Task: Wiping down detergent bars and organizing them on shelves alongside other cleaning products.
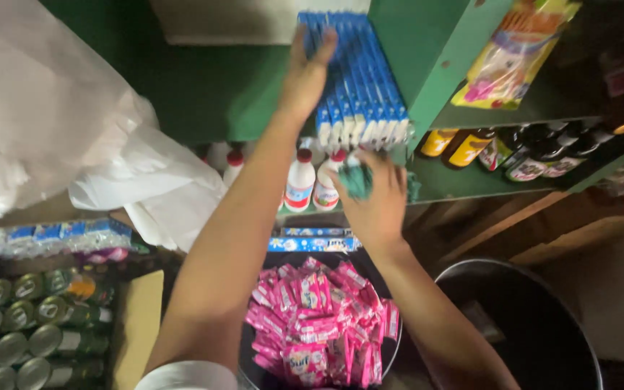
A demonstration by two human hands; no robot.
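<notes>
Reaching up, my left hand (306,76) lies flat with fingers spread against the blue boxes (359,79), which stand in a tight row on the green shelf (427,43); it presses their left side and grips nothing. My right hand (373,198) sits lower, at the shelf's front edge just under the boxes, clenched around a teal cloth (356,180) that bulges out between the fingers.

To do this well, I judge the left palm should stay broad on the boxes so the row does not fan out or tip forward, while the right works the cloth along the shelf edge in short strokes, clear of the box bottoms. Pushing hard there could nudge the lowest box ends off the ledge.

Just behind the right hand stand white bottles (300,180) with red caps, close enough for a knuckle to knock them. To the right, dark bottles (543,155) line a lower shelf, and a yellow packet (514,50) leans above them. Below my arms a round tub holds pink sachets (319,325); a black bin (543,318) sits beside it at the right. At the left are green cans (16,325) in rows, with white plastic bags (52,115) hanging above.
</notes>
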